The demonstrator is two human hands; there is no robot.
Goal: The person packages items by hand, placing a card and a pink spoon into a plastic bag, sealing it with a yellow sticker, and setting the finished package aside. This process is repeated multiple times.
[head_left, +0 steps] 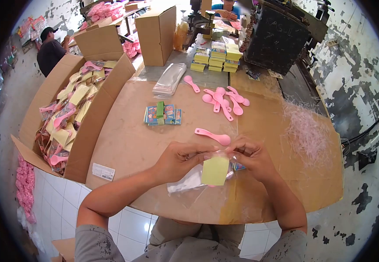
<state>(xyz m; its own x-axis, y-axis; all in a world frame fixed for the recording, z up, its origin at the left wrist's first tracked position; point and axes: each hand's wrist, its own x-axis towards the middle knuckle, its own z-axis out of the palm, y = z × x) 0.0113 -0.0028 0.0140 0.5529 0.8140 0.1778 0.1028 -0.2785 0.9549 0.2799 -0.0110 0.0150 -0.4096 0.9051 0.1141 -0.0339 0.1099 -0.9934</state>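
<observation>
Between my two hands hangs a clear plastic bag with a yellow card (215, 171) showing in it. My left hand (189, 158) pinches the bag's top edge on one side, and my right hand (251, 158) pinches it on the other. Just beyond them lies a pink spoon (213, 136). Beneath the held bag are more clear bags (183, 183) on the cardboard-covered table (128, 153). Part of a coloured card (238, 166) shows under my right hand. Farther off lie a banded bundle of blue cards (165, 114) and a pile of pink spoons (222, 101).
An open carton (111, 105) of packed spoons stands at the left. Clear bags (169, 81) lie stacked near the back, with card stacks (217, 54) behind. Plastic shreds (309, 135) lie at the right. Two people (51, 52) (228, 11) are in the background.
</observation>
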